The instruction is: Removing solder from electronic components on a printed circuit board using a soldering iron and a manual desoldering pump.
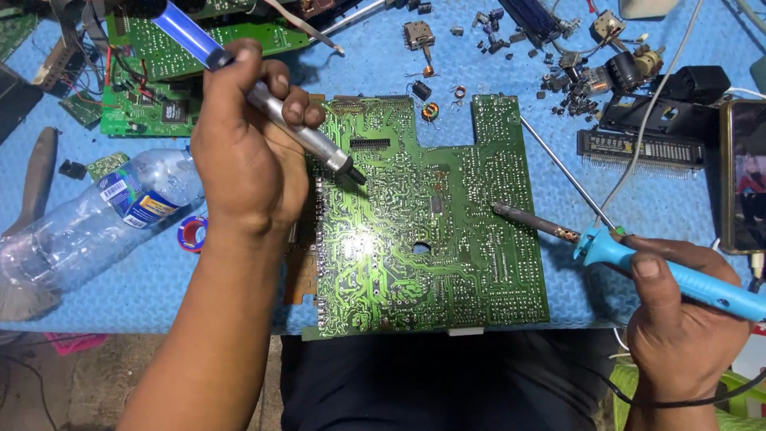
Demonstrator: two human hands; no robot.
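Note:
A large green circuit board [447,239] lies solder side up on the blue mat [383,64]. My left hand [247,152] grips a silver and blue desoldering pump [307,137], its black tip touching the board's upper left area. My right hand [682,319] holds a light blue soldering iron [678,275] at the right. The iron's dark metal tip [531,221] rests on the right part of the board.
An empty plastic bottle [88,219] lies at the left beside a small solder spool [191,234]. More green boards [159,56] sit at the top left. Loose components [574,80], a black display module [638,148] and a phone [746,175] crowd the right.

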